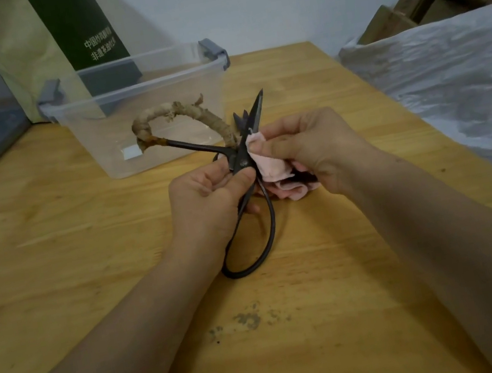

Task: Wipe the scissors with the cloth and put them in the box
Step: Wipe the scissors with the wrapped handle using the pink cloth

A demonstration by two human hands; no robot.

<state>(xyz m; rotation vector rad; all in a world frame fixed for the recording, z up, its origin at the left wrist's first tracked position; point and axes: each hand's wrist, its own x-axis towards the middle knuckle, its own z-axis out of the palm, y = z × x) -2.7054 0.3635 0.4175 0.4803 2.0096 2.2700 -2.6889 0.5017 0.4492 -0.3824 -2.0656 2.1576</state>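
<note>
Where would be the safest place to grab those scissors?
Take the scissors by the black handle loop, from the near side: it sticks out free below the left hand, while the pointed blades aim away toward the box, the cloth against them.

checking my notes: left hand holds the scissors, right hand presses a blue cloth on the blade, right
Not quite: the cloth is pink, not blue. The head view shows the left hand holding the scissors and the right hand pressing that pink cloth on the blade.
</note>
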